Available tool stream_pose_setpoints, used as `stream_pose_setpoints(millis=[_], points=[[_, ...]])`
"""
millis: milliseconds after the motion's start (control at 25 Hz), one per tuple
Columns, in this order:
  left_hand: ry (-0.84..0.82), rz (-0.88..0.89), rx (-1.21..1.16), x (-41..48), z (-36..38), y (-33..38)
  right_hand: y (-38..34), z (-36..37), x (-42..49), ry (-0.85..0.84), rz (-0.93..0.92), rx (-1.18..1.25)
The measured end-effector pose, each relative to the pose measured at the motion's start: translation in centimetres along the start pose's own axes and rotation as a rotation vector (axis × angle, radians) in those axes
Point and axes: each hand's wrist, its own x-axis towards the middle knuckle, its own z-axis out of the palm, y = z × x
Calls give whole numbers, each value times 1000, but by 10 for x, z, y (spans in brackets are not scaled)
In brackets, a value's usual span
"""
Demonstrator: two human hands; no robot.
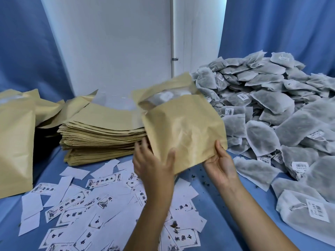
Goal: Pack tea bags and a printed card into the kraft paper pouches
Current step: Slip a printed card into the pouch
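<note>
A kraft paper pouch (183, 127) is held above the table, its open mouth tilted up and away, with pale tea bags showing inside through its clear window. My left hand (154, 165) grips its lower left corner, thumb on the front. My right hand (220, 163) cups the lower right corner from beneath, thumb against the front. A large heap of grey tea bags (275, 113) with barcode tags fills the right side. Printed cards (76, 211) lie scattered on the blue cloth below my hands.
A thick stack of flat kraft pouches (101, 131) lies behind my left hand. A filled pouch (16, 142) stands at the far left edge. Blue curtains and a white wall close off the back. Tea crumbs dot the cloth (217, 223) near my right wrist.
</note>
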Motion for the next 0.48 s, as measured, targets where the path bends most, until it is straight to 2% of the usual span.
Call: stream_pose_setpoints(millis=[40, 80, 120, 160, 200, 280, 360, 440, 480], points=[[-171, -323, -271, 3, -3, -1, 0, -2, 1, 15, -31, 64], [-365, -584, -652, 5, -4, 0, 0, -4, 3, 37, -47, 99], [-518, -757, -1010, 6, -3, -2, 0, -4, 5, 66, -47, 105], [-584, -841, -1227, 6, 0, -5, 0, -5, 7, 88, -34, 91], [-590, -848, -1306, 6, 2, -7, 0, -6, 8, 106, -18, 62], [-456, -801, -1282, 7, 6, -10, 0, -12, 11, 133, 12, -37], [-313, -771, -1202, 10, 4, -16, -1, -20, 13, 209, -17, -357], [-260, -751, -1149, 13, 0, -20, -5, -25, 11, 280, -70, -747], [-262, -756, -1128, 14, -1, -21, -8, -27, 12, 286, -81, -834]])
